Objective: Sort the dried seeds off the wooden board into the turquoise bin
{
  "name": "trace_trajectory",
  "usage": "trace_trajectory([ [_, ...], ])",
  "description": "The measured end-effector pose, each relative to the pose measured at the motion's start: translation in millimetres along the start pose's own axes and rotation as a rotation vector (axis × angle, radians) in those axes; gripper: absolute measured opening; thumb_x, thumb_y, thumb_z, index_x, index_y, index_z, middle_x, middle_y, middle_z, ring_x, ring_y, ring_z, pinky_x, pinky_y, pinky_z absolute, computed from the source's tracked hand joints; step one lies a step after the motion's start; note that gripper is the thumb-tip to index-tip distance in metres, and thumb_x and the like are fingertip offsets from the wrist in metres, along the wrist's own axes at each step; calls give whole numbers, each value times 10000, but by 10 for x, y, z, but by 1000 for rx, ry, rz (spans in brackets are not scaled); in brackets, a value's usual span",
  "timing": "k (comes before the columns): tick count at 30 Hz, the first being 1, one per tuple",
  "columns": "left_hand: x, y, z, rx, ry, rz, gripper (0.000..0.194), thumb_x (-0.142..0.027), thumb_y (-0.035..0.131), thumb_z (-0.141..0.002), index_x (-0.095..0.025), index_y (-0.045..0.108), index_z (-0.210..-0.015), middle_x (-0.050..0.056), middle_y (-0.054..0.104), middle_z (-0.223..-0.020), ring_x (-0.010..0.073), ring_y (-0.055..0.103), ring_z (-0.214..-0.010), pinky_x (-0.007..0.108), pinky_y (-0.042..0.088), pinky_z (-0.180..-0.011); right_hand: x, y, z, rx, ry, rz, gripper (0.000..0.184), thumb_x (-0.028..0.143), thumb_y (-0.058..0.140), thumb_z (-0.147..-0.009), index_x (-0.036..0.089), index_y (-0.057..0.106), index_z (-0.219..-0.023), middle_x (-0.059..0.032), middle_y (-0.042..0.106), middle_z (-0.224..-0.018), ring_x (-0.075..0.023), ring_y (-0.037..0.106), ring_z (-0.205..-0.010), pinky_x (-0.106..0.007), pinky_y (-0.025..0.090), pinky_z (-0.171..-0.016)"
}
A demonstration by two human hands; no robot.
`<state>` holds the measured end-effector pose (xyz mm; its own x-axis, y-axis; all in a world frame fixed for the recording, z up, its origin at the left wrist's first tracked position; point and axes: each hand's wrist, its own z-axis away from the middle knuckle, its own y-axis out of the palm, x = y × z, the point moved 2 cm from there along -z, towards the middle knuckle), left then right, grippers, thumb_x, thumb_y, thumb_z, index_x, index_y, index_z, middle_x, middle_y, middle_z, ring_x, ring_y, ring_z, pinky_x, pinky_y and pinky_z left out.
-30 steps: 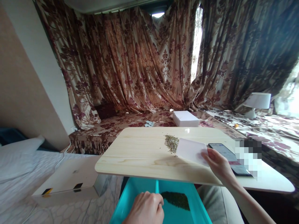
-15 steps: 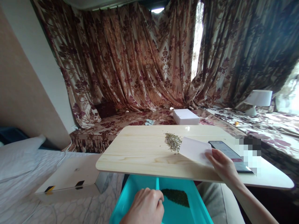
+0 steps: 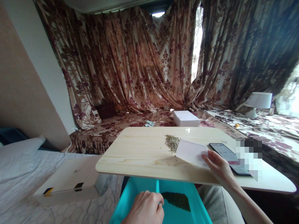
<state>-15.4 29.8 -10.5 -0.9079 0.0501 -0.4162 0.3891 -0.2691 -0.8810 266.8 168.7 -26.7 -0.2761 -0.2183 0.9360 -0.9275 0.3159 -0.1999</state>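
My right hand (image 3: 217, 165) grips a thin white card (image 3: 191, 153) by its right end. The card lies low over the wooden tabletop (image 3: 137, 149), its far left edge against a loose pile of small greenish-brown grains (image 3: 172, 143). Below the table's near edge, my left hand (image 3: 148, 207) is closed over a teal divided bin (image 3: 201, 199), near its divider (image 3: 157, 185). Its fingertips are hidden, so what they hold cannot be made out. Dark green grains (image 3: 177, 200) lie in the bin's right compartment.
A phone (image 3: 230, 158) rests on the table right of the card, beside a blurred-out patch. Behind the table stands a white box (image 3: 186, 118) on a patterned cover. At left a flat white carton (image 3: 70, 174) lies on the bed. A lamp (image 3: 259, 101) stands at far right.
My right hand has drawn the card slightly left and toward me, along the pile's near right side. My left hand stays nearly in place, and the whole view has shifted a little.
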Motion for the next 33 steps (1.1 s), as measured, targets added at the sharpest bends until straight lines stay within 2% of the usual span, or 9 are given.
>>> trace_trajectory([
  [9, 29, 2, -10, 7, -10, -19, 372, -183, 418, -858, -236, 707, -1086, 66, 689, -1062, 248, 591, -1046, 307, 405, -937, 57, 95, -21, 32, -3, -39, 310, 490, 728, -574, 228, 680, -733, -77, 762, -762, -293, 719, -816, -367, 568, -747],
  [16, 4, -23, -6, 7, -7, 0, 370, -188, 418, -864, -239, 705, -1092, 61, 685, -1073, 244, 589, -1046, 305, 411, -932, 38, 62, 9, 65, -4, -21, 360, 513, 733, -595, 208, 713, -785, -86, 774, -824, -281, 716, -793, -352, 565, -712],
  [23, -35, -30, -8, 6, -4, 12, 381, -185, 394, -877, -239, 704, -1093, 61, 684, -1075, 247, 584, -1053, 321, 414, -940, 64, 48, 23, 55, 24, -1, 335, 493, 731, -580, 213, 715, -763, -89, 779, -833, -300, 718, -818, -373, 561, -743],
  [29, -53, -63, -1, 18, -6, 12, 380, -177, 403, -861, -225, 709, -1082, 73, 687, -1060, 255, 589, -1052, 332, 422, -945, 129, 96, 101, 132, 41, -29, 355, 549, 758, -547, 232, 701, -696, -79, 765, -767, -290, 714, -801, -334, 570, -704],
  [33, -46, -80, -8, 27, -3, 9, 379, -183, 406, -861, -220, 708, -1086, 81, 685, -1062, 261, 587, -1056, 340, 427, -943, 106, 157, 137, 196, 46, -54, 452, 628, 766, -527, 223, 703, -718, -81, 755, -751, -272, 701, -751, -329, 570, -658],
])
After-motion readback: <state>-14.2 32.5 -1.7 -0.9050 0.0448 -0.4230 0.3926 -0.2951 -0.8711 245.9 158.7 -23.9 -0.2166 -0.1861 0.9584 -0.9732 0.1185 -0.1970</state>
